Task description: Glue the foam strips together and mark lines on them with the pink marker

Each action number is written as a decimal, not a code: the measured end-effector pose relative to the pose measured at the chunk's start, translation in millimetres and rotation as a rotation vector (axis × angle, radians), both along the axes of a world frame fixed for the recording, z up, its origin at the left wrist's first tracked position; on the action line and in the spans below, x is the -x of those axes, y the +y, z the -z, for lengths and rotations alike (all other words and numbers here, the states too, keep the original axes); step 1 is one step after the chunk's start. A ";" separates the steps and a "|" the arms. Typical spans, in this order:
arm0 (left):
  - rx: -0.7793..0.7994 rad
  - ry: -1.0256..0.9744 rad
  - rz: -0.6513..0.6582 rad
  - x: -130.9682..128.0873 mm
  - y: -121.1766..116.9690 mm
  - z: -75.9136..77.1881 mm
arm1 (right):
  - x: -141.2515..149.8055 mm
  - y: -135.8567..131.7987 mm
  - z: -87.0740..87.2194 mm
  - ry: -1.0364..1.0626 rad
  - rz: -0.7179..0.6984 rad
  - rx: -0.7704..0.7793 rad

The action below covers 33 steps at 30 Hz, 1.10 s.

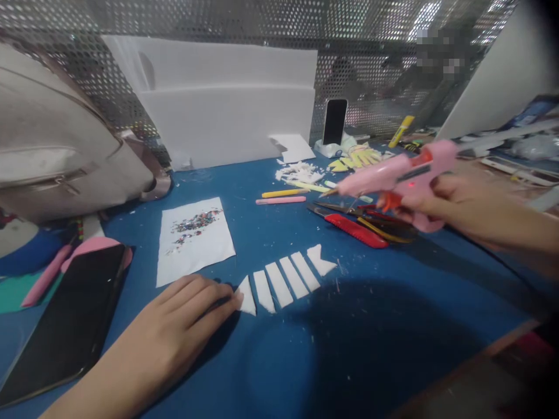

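My right hand (430,206) grips a pink glue gun (393,171) above the blue table, its nozzle pointing left and a finger on the orange trigger. My left hand (187,311) rests on the table, fingers stretched out flat, fingertips touching the leftmost of several white foam strips (286,279) laid in a row. Beneath the glue gun lie a red-handled cutter (356,228) and scissors (384,227).
A white paper with glitter (194,238) lies left of the strips. A dark phone (70,326) sits at near left, a grey bag (56,145) behind it. White foam sheets (227,99) lean on the mesh wall beside a standing phone (335,121). Pink and yellow sticks (282,196) lie mid-table.
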<state>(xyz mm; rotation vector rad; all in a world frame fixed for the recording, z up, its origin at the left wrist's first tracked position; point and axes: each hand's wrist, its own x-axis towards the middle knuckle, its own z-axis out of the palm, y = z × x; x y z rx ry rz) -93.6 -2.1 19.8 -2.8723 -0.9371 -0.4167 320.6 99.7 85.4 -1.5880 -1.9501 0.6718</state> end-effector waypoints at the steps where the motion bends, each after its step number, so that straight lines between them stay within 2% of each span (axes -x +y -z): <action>1: -0.005 -0.008 -0.001 -1.0 -0.3 -0.7 | 14.2 -5.6 -2.8 -0.034 -0.121 0.126; 4: -0.016 -0.041 0.000 -4.2 -1.7 -2.6 | 50.8 -14.5 -5.0 -0.045 -0.400 0.317; 6: -0.009 -0.042 -0.010 -5.4 -2.9 -2.8 | 68.6 -15.7 -3.0 -0.035 -0.495 0.385; 12: 0.057 -0.045 -0.031 -2.8 -5.9 1.3 | 100.9 -16.8 -1.8 -0.105 -0.567 0.516; 19: 0.048 -0.072 -0.037 -2.8 -8.6 3.4 | 116.5 -14.2 -3.4 -0.148 -0.655 0.522; 24: 0.035 -0.076 -0.044 -4.6 -8.3 3.5 | 118.4 -14.6 -5.3 -0.203 -0.699 0.411; 33: 0.044 -0.056 -0.037 -4.3 -7.8 4.4 | 121.3 -14.3 -5.7 -0.214 -0.746 0.363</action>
